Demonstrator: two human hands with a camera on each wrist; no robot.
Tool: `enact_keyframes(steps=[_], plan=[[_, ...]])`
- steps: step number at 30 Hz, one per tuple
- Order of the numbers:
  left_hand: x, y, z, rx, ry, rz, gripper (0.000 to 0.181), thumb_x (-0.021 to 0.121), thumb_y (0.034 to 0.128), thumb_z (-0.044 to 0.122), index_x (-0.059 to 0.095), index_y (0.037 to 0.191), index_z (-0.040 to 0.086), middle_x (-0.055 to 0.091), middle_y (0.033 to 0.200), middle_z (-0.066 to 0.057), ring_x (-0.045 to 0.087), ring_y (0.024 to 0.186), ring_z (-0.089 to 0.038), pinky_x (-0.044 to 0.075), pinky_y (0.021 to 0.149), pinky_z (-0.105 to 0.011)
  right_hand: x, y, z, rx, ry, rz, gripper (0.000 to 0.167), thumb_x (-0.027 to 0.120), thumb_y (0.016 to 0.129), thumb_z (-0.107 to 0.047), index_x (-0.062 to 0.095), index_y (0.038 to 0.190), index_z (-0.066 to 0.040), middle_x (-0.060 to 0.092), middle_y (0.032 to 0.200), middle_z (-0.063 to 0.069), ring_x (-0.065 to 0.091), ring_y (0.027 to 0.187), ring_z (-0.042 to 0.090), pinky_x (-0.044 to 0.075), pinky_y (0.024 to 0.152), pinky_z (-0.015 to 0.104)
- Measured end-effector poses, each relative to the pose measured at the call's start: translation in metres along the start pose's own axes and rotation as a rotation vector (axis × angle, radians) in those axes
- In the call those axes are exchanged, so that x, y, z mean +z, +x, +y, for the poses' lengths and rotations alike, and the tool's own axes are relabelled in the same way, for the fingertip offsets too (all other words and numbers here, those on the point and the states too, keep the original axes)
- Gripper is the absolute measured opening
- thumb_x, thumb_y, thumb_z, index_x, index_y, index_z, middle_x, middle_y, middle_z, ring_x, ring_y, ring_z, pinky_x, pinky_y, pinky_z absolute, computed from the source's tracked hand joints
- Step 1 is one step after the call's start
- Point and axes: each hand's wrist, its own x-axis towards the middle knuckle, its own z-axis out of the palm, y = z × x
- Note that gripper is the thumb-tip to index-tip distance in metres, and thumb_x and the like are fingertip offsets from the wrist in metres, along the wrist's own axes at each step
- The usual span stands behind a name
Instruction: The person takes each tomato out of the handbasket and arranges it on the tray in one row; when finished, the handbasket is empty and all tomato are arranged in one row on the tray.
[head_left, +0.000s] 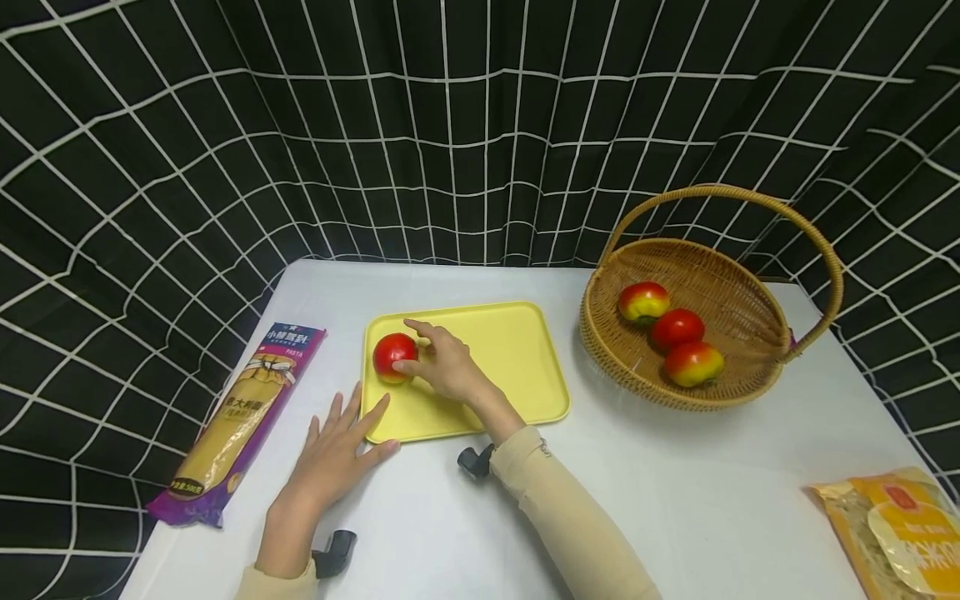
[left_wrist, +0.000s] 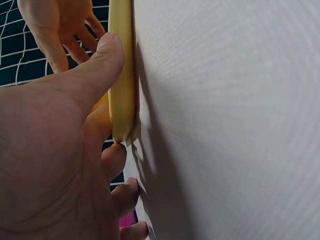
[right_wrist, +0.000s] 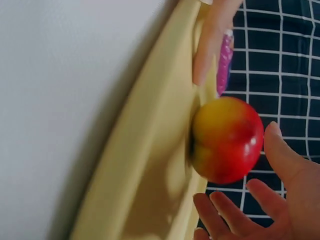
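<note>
A round red-and-yellow fruit (head_left: 387, 353), peach-like in the right wrist view, sits at the left end of a yellow tray (head_left: 517, 358). My right hand (head_left: 452, 367) is over the tray beside it, thumb and fingers spread. In the right wrist view a gap shows between the fruit (right_wrist: 227, 142) and the thumb (right_wrist: 285, 152). At the tray's near left corner is my left hand (head_left: 333, 458), fingers spread; its thumb (left_wrist: 102, 60) rests against the tray rim (left_wrist: 121, 95) in the left wrist view.
A wicker basket (head_left: 750, 367) with a tall handle stands at the right, holding three red-and-yellow fruits (head_left: 677, 331). A purple pasta packet (head_left: 247, 417) lies on the left of the white table (head_left: 712, 500). An orange-yellow food packet (head_left: 892, 533) is at the near right.
</note>
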Motion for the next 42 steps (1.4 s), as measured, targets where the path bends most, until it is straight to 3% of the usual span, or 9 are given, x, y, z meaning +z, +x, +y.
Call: enact_keyframes(steps=[4, 8, 25, 32, 38, 42], plan=[[-0.001, -0.001, 0.000, 0.003, 0.000, 0.001, 0.076, 0.059, 0.1040, 0.058, 0.032, 0.168, 0.026, 0.001, 0.179, -0.016, -0.005, 0.163, -0.051, -0.006, 0.126, -0.077, -0.007, 0.000, -0.001, 0.002, 0.032, 0.020, 0.073, 0.080, 0.096, -0.032, 0.047, 0.161, -0.022, 0.054, 0.161, 0.011, 0.057, 0.141, 0.036, 0.052, 0.112, 0.057], [-0.002, -0.001, 0.002, 0.004, -0.011, -0.001, 0.076, 0.059, 0.1039, 0.057, 0.032, 0.168, 0.026, 0.001, 0.179, -0.017, -0.006, 0.163, -0.051, -0.007, 0.125, -0.077, -0.015, -0.001, -0.002, 0.011, 0.056, 0.039, 0.075, 0.082, 0.095, -0.032, 0.047, 0.161, -0.024, 0.052, 0.163, 0.008, 0.055, 0.143, 0.036, 0.056, 0.108, 0.054], [-0.001, 0.000, 0.001, 0.000, -0.014, -0.004, 0.077, 0.060, 0.1035, 0.057, 0.031, 0.168, 0.026, 0.000, 0.179, -0.016, -0.007, 0.163, -0.050, -0.008, 0.126, -0.076, -0.103, -0.023, -0.015, -0.064, 0.081, 0.290, 0.078, 0.087, 0.091, -0.027, 0.050, 0.159, -0.023, 0.053, 0.161, 0.010, 0.059, 0.142, 0.034, 0.053, 0.114, 0.051], [-0.001, -0.001, -0.001, 0.015, -0.039, 0.036, 0.077, 0.064, 0.1018, 0.053, 0.035, 0.167, 0.022, 0.004, 0.179, -0.018, -0.003, 0.163, -0.052, -0.007, 0.125, -0.077, -0.142, -0.041, -0.009, -0.076, 0.094, 0.393, 0.077, 0.087, 0.090, -0.020, 0.050, 0.158, -0.018, 0.052, 0.161, 0.013, 0.058, 0.140, 0.036, 0.051, 0.117, 0.049], [-0.002, 0.000, 0.002, 0.002, -0.024, 0.001, 0.077, 0.063, 0.1030, 0.053, 0.032, 0.168, 0.024, 0.001, 0.179, -0.017, -0.006, 0.163, -0.050, -0.008, 0.126, -0.076, -0.171, -0.057, 0.003, -0.051, 0.103, 0.462, 0.075, 0.087, 0.091, -0.019, 0.051, 0.157, -0.015, 0.054, 0.159, 0.015, 0.057, 0.140, 0.036, 0.048, 0.119, 0.050], [-0.003, 0.000, 0.005, -0.008, -0.025, -0.012, 0.077, 0.062, 0.1036, 0.052, 0.031, 0.168, 0.024, 0.000, 0.179, -0.016, -0.008, 0.164, -0.049, -0.009, 0.126, -0.075, -0.191, -0.073, 0.013, 0.035, 0.062, 0.484, 0.077, 0.086, 0.092, -0.023, 0.049, 0.159, -0.016, 0.052, 0.161, 0.016, 0.056, 0.140, 0.038, 0.049, 0.117, 0.054]])
